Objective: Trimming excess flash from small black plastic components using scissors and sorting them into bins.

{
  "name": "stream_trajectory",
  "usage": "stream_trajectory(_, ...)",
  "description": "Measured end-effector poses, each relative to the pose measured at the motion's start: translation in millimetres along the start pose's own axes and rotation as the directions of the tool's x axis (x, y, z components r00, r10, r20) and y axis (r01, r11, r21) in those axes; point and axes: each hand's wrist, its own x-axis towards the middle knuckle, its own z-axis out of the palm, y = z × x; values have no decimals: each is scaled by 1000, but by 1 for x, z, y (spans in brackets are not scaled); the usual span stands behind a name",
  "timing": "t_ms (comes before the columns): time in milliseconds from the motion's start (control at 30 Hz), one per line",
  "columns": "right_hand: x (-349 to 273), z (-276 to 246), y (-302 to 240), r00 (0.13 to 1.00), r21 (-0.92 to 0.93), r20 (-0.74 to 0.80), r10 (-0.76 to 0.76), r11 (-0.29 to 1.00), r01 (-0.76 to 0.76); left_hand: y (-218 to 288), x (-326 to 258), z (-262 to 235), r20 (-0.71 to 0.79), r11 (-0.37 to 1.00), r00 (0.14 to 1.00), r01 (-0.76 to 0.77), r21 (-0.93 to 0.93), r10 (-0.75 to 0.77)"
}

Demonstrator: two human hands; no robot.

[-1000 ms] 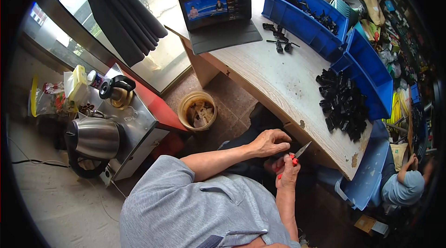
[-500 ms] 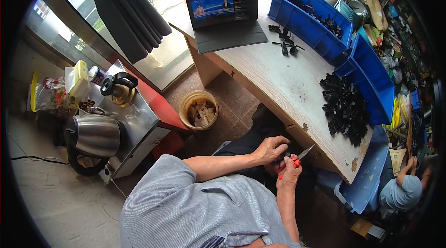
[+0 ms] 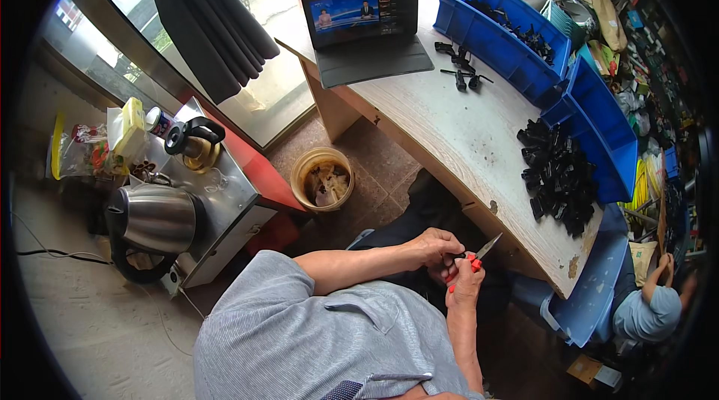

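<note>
While the left hand (image 3: pixel 438 244) pinches something too small to identify below the table (image 3: pixel 457 138) edge, the right hand (image 3: pixel 466 284) grips red-handled cutters (image 3: pixel 473 259), blades pointing up-right, touching the left fingers.

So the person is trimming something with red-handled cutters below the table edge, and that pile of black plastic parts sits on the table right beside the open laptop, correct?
Not quite. The pile of black plastic parts lies at the near end of the wooden table, next to a blue bin, far from the open laptop. The head view shows this. The rest holds: both hands work red-handled cutters below the table edge.
</note>
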Motion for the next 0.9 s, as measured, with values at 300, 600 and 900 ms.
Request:
stream_trajectory(300, 8, 2, 5, 997, 14, -72, -41, 999, 42, 15, 5, 16, -92, 970, 982, 147, -192, -167)
stream_trajectory(600, 16, -12, 9, 996, 40, 55, -73, 997, 71, -3, 5, 9, 6, 927, 928, -373, 41, 373)
stream_trajectory(900, 6, -1, 12, 999, -28, -12, -44, 999, 44, -4, 8, 2, -20, 964, 995, 90, -250, -98)
